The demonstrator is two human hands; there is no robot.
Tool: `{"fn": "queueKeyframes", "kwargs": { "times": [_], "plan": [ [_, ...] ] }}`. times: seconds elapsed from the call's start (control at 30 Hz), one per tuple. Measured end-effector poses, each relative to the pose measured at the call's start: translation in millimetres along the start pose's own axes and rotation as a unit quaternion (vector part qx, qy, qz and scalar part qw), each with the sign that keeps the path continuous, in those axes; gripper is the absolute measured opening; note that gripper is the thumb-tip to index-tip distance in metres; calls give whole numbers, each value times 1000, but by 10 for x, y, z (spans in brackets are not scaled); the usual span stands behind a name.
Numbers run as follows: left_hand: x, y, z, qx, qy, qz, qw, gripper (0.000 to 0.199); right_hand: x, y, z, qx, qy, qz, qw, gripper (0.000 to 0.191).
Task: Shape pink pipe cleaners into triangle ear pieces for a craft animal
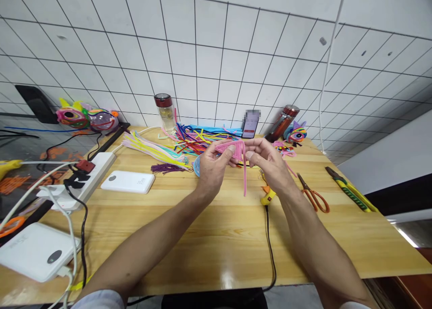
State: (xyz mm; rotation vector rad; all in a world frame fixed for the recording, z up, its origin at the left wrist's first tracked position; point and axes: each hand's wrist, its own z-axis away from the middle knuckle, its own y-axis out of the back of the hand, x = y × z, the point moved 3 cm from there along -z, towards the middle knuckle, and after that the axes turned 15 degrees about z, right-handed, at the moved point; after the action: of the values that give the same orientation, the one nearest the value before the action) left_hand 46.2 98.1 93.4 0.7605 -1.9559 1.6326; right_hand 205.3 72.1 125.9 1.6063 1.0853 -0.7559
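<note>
My left hand [213, 170] grips a flat pink triangular piece [236, 150] made of fuzzy stems, its thumb lying across the front. A loose pink stem [245, 178] hangs down from the piece's right corner. My right hand [266, 161] is closed at that corner, thumb and index finger pinching the pink stem near the bend. Both hands are raised above the wooden table [189, 237]. Behind them lies a pile of coloured fuzzy stems [195, 136], partly hidden by the fingers. A yellow glue gun [267, 196] lies below my right hand, partly covered by it.
Orange-handled scissors [315, 199] and green-yellow pliers [353, 192] lie right. A white power bank [128, 181], a power strip [89, 178] with cables and another power bank [37, 251] are left. At the back stand a glass bottle [165, 113], a phone [250, 124] and a red flask [283, 122].
</note>
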Motion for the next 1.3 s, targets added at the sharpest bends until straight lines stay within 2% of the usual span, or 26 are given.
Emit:
{"fn": "queueKeyframes", "kwargs": {
  "times": [0.1,0.17,0.43,0.67,0.9,0.97,1.07,1.17,1.3],
  "plan": [
    [-15,25,-28,13,-6,11,1000,50,20,-73,11,-31,-2,-6,999,52],
    [-29,36,-36,16,-5,18,1000,52,26,-118,13,-31,2,-11,999,55],
    [-39,17,-23,0,29,36,999,54,58,-107,-32,-15,-8,-29,999,47],
    [50,45,-149,-114,126,-16,985,51,115,-10,-53,-9,-31,-23,999,43],
    [160,114,-283,-186,209,-89,956,58,82,-39,-53,-42,-20,-16,999,42],
    [196,119,-279,-228,221,-135,939,60,62,-47,-47,-57,-12,-10,998,42],
    [251,120,-245,-288,257,-211,898,54,57,-52,-38,-75,-8,10,997,43],
    [289,115,-223,-309,290,-221,879,53,86,-52,-33,-81,-8,44,996,43],
    [270,114,-235,-303,330,-170,878,64,128,-50,-28,-73,6,71,995,42]
  ]
}}
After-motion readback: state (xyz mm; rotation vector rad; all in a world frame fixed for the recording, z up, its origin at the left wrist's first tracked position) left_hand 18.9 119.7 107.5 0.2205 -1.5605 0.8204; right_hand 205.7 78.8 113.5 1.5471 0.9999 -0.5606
